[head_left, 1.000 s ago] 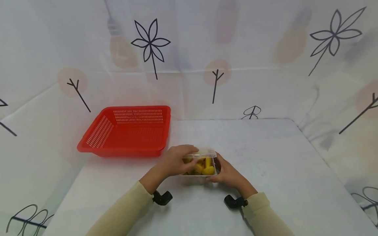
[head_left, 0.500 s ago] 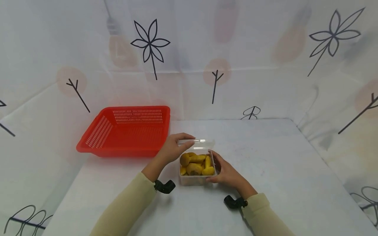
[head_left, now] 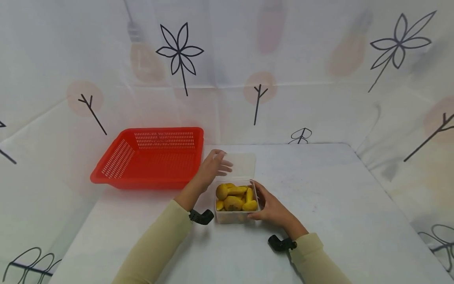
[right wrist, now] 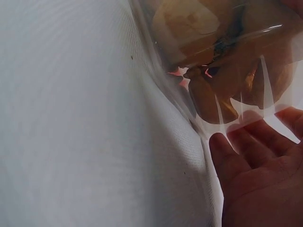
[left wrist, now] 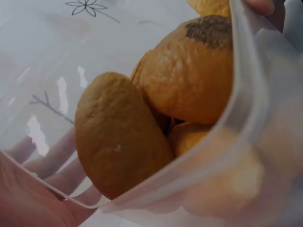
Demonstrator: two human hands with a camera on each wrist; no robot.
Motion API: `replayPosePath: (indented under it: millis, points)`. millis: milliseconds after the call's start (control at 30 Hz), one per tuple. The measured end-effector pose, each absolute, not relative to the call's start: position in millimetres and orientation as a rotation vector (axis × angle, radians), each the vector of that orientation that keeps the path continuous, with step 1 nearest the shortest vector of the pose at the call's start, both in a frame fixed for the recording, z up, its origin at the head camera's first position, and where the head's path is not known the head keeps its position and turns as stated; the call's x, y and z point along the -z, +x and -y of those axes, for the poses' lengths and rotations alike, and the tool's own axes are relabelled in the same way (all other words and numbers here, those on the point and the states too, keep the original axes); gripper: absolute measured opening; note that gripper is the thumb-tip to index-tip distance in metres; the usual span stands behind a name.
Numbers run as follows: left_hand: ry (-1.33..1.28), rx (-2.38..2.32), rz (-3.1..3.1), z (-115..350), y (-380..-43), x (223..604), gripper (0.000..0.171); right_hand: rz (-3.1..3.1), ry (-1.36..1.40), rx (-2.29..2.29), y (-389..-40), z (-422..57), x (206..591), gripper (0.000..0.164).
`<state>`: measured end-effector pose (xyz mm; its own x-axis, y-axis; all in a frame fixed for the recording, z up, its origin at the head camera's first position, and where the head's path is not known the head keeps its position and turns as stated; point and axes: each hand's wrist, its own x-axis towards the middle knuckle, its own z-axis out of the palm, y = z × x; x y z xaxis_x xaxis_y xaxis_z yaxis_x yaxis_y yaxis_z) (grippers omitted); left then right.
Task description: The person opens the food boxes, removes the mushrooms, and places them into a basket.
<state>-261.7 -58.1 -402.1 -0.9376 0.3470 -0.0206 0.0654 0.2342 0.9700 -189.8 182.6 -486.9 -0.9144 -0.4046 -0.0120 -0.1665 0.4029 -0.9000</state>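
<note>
A clear plastic box (head_left: 234,218) stands on the table, filled with yellow, mushroom-shaped pieces (head_left: 234,203); large rounded pieces (left wrist: 184,78) fill much of the left wrist view. Its hinged transparent lid (head_left: 242,165) lies folded back flat behind it. My left hand (head_left: 211,167) is at the lid's left edge, fingers extended and seen through the clear plastic in the left wrist view. On the box's right side my right hand (head_left: 273,207) holds it, thumb at the front corner and fingers round the back; the right wrist view has its fingers (right wrist: 251,142) against the clear wall.
A red perforated plastic basket (head_left: 159,159) sits at the back left of the white table (head_left: 337,205), just left of my left hand. White patterned cloth (head_left: 227,59) hangs behind the table and along its sides.
My left hand has lifted the box's lid and swung it backward until flat, baring the yellow pieces, and its fingers have loosened. My right hand has stayed on the box.
</note>
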Motion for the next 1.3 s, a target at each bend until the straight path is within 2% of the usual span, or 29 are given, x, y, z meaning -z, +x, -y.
replayPosePath:
  millis: [300,767,1100,1300]
  points:
    - [0.213,-1.898,-2.096,57,-266,404,0.061,-2.415,-0.503,1.529,-190,-181,488,0.111]
    - [0.08,-2.072,-1.9,57,-278,427,0.045,-2.437,-0.498,1.512,-190,-181,489,0.112]
    - [0.048,-2.149,-1.809,59,-273,440,0.043,-2.443,-0.499,1.497,-189,-182,489,0.112]
    - [0.043,-2.136,-1.785,59,-268,446,0.048,-2.439,-0.483,1.495,-189,-183,489,0.114]
